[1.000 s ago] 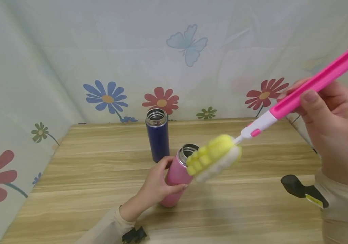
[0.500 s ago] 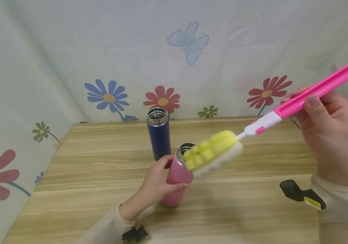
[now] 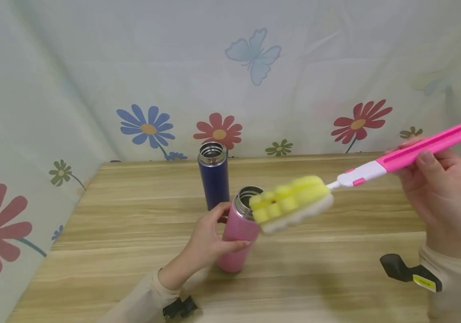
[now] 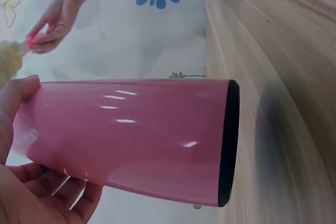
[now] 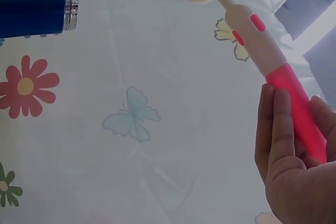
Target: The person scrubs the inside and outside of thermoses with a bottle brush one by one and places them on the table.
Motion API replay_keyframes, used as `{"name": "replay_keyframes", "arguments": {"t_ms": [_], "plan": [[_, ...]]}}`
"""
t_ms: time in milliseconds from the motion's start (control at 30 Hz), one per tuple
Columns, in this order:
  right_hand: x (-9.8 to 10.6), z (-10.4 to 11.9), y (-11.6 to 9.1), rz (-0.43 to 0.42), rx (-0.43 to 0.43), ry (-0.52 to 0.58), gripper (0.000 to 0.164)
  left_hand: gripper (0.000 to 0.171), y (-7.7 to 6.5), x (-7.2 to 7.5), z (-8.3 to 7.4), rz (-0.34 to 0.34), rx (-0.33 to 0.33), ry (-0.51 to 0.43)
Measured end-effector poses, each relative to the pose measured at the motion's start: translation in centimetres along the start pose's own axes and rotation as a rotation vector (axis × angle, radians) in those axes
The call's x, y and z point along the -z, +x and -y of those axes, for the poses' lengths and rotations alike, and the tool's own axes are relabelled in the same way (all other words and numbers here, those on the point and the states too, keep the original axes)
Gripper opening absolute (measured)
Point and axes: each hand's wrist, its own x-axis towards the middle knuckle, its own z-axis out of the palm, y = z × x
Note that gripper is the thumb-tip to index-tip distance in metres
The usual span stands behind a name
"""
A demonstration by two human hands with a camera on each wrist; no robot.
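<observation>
My left hand [image 3: 210, 240] grips a pink thermos flask [image 3: 240, 229] round its side. The flask is open at the top and tilts slightly to the right. In the left wrist view its black base [image 4: 229, 142] hangs a little above the table. My right hand [image 3: 440, 184] pinches the pink handle of a bottle brush [image 3: 416, 152] between thumb and fingers. Its yellow and white sponge head [image 3: 292, 202] points down-left beside the flask's steel mouth, overlapping part of the rim in the head view. The right wrist view shows sponge and mouth apart.
A dark blue thermos flask [image 3: 214, 179] with an open steel mouth stands upright just behind the pink one. Both are over a wood-grain table [image 3: 141, 202]. A white cloth with printed flowers [image 3: 218, 130] hangs behind and to the left.
My right hand has moved down, and the brush handle lies closer to level, its sponge turned a little. My left hand keeps its hold on the pink flask. The view has shifted slightly.
</observation>
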Motion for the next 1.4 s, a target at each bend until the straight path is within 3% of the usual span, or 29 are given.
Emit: {"name": "replay_keyframes", "arguments": {"t_ms": [300, 433, 700, 967, 1133, 1267, 1400], "plan": [[2.0, -0.7, -1.0, 0.059, -0.060, 0.173, 0.028, 0.063, 0.6, 0.2, -0.5, 0.009, 0.079, -0.100], [2.9, -1.2, -1.5, 0.021, -0.082, 0.221, 0.028, 0.062, 1.1, 0.2, -0.7, 0.022, 0.131, -0.149], [4.6, -2.3, -2.6, -0.060, -0.109, 0.263, 0.030, 0.065, 2.3, -0.2, -1.2, 0.036, 0.176, -0.288], [5.7, -3.1, -2.7, -0.115, -0.123, 0.276, 0.029, 0.063, 3.2, -0.4, -1.5, 0.052, 0.223, -0.341], [6.2, -3.5, -2.5, -0.091, -0.136, 0.277, 0.029, 0.061, 3.7, -0.8, -1.4, 0.078, 0.253, -0.433], [6.6, -3.9, -2.4, -0.063, -0.135, 0.288, 0.030, 0.069, 4.0, -1.2, -1.2, 0.092, 0.242, -0.539], [6.7, -4.4, -2.4, -0.086, -0.117, 0.304, 0.031, 0.093, 4.2, -1.4, -0.7, 0.082, 0.247, -0.610]]}}
